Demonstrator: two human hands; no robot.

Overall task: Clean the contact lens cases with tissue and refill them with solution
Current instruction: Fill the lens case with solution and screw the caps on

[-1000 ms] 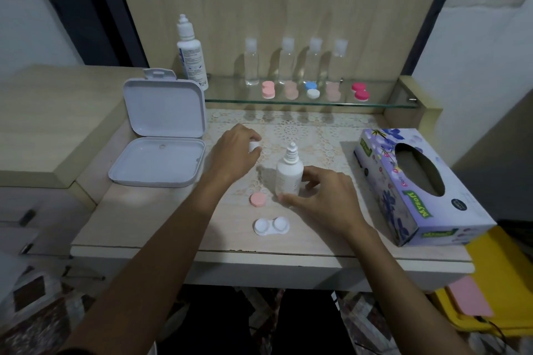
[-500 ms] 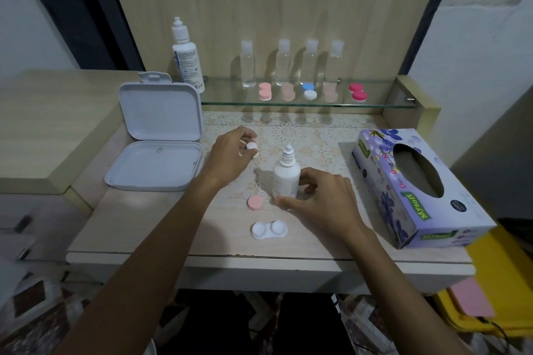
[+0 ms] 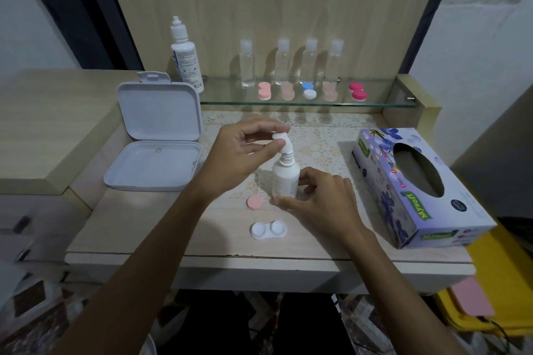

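A small white solution bottle (image 3: 285,179) stands upright in the middle of the table. My right hand (image 3: 320,204) grips its lower body with thumb and fingers. My left hand (image 3: 242,153) pinches a small white cap (image 3: 280,138) right at the bottle's nozzle. In front of the bottle lies an open white lens case (image 3: 268,229) with both wells uncovered. A pink round lid (image 3: 255,202) lies flat just left of the bottle's base. The tissue box (image 3: 415,184) sits to the right, its opening facing up.
An open white plastic box (image 3: 155,153) stands at the left. On the glass shelf (image 3: 375,104) behind are a taller solution bottle (image 3: 186,57), several small clear bottles (image 3: 291,63) and several coloured lens cases (image 3: 310,91). A yellow bin (image 3: 496,291) sits below right.
My left hand has lifted the white cap from the table surface up and right to the bottle's nozzle. My right hand keeps its hold on the bottle.
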